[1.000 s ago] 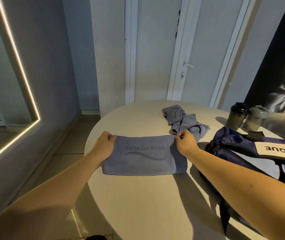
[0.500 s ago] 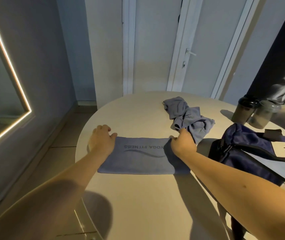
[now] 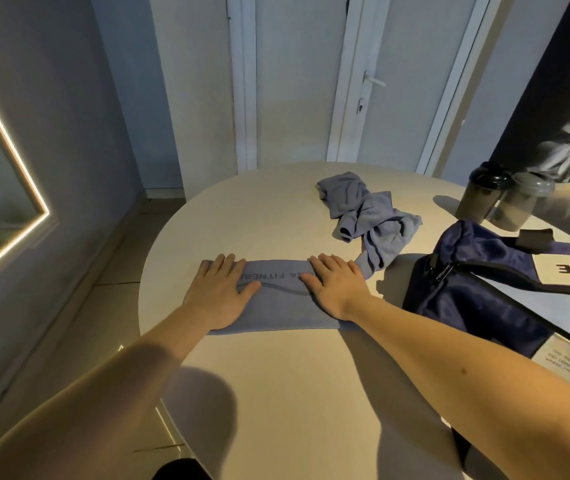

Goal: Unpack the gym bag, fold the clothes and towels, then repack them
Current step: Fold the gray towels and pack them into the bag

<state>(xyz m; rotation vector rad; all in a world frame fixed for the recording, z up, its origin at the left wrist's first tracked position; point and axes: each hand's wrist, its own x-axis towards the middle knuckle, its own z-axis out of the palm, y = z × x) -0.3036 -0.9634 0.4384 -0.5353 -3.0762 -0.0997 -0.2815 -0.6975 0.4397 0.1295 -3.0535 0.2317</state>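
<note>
A folded grey-blue towel (image 3: 278, 308) with dark lettering lies flat on the round beige table (image 3: 276, 393). My left hand (image 3: 221, 294) rests palm down on its left end, fingers spread. My right hand (image 3: 337, 287) presses flat on its right end. Neither hand grips anything. A crumpled grey-blue cloth (image 3: 366, 216) lies behind the towel, touching its right far corner. The navy gym bag (image 3: 477, 289) with a white lettered panel sits on the table to the right.
Two shaker bottles (image 3: 484, 195) stand at the table's far right, behind the bag. A white door (image 3: 398, 81) and wall lie beyond the table. A mirror with a lit frame (image 3: 10, 188) hangs on the left wall. Tiled floor shows left of the table.
Both hands let go of the towel's far corners and now lie flat on it, palms down. The towel looks narrower than a second ago. The camera has tilted a little.
</note>
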